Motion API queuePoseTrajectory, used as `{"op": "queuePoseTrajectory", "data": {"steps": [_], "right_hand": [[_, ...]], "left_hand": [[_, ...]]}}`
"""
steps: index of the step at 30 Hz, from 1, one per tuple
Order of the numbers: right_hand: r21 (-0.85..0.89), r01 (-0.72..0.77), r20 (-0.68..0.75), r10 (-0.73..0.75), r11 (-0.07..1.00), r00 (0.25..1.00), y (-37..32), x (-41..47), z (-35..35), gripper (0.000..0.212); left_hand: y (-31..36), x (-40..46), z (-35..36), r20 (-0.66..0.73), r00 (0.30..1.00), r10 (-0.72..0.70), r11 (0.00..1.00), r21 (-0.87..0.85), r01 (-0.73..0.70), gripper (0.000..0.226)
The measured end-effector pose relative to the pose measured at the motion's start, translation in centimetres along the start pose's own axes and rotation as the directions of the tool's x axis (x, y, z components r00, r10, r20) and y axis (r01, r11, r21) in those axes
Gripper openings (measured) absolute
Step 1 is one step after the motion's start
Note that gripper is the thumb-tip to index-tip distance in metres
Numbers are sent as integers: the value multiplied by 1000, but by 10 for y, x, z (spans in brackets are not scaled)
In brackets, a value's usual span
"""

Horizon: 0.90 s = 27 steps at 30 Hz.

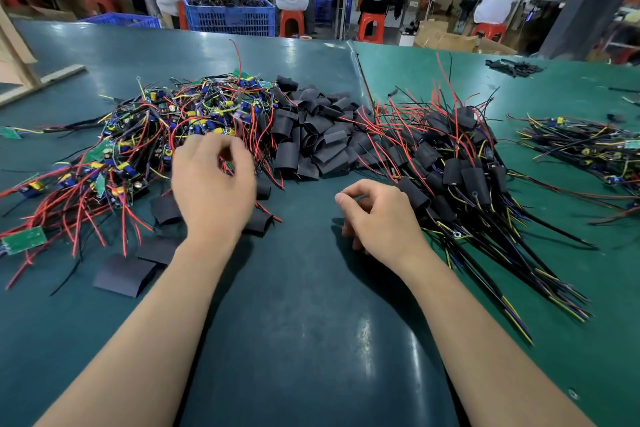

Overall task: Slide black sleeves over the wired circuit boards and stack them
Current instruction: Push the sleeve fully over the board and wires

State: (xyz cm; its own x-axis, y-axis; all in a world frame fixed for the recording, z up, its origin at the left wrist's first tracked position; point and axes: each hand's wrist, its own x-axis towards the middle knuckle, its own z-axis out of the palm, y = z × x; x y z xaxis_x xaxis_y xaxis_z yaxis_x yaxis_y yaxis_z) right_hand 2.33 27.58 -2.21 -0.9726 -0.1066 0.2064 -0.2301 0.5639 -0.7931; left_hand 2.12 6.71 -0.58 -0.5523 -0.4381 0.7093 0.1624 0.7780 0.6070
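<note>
Fingers of the left hand (213, 184) curl into the near edge of the bare wired circuit boards (166, 135); whether this grip already pinches one, the view does not show. The right hand (375, 215) hangs loosely curled and holds nothing, just beside the stack of sleeved boards (457, 170) toward the right edge of the surface (311, 322). Black sleeves (311, 135) lie between both piles. Judging by the piles, much work is done, but many boards remain. No writing is readable.
</note>
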Motion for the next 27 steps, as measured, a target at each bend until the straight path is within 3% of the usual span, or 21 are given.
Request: {"op": "queuePoseTrajectory", "data": {"steps": [3, 6, 7, 8, 10, 12, 15, 17, 19, 21, 23, 27], "right_hand": [[95, 20, -24, -17, 995, 1000, 0, 3, 3, 21], [109, 58, -12, -57, 992, 998, 2, 4, 2, 65], [85, 80, -15, -79, 993, 997, 3, 4, 0, 70], [70, 94, -21, -92, 993, 995, 4, 3, -1, 65], [126, 112, -85, -102, 986, 991, 2, 3, -2, 30], [308, 127, -179, -73, 943, 981, -4, 3, -3, 5], [632, 61, -208, 93, 772, 974, -13, 5, -9, 8], [758, 68, -240, 180, 649, 954, -15, 7, -18, 10], [857, 101, -243, 222, 506, 944, -17, 7, -27, 15], [921, 108, -198, 210, 375, 957, -19, 7, -33, 18], [955, 71, -125, 174, 288, 977, -20, 5, -37, 19], [974, -30, 3, 119, 224, 993, -22, 3, -41, 18]], "left_hand": [[27, -20, 1, 87, 945, 315, 923, -260, -283, 16], [47, -43, 5, 207, 840, 502, 796, -490, -355, 13], [52, -50, 6, 232, 812, 535, 764, -544, -347, 12], [55, -54, 7, 251, 791, 558, 734, -593, -330, 9], [57, -57, 6, 264, 765, 587, 687, -662, -299, 11], [53, -53, 2, 270, 751, 603, 667, -687, -288, 26], [40, -39, -2, 311, 830, 463, 815, -518, -260, 46], [27, -27, -1, 313, 909, 277, 952, -216, -216, 39], [12, -18, 3, 367, 926, 83, 976, 159, -151, 31], [3, -13, 4, 463, 876, -136, 929, 368, -50, 42], [-3, -12, 4, 488, 846, -213, 908, 420, -13, 45], [-8, -9, 4, 484, 858, -171, 909, 414, -52, 42]]}}
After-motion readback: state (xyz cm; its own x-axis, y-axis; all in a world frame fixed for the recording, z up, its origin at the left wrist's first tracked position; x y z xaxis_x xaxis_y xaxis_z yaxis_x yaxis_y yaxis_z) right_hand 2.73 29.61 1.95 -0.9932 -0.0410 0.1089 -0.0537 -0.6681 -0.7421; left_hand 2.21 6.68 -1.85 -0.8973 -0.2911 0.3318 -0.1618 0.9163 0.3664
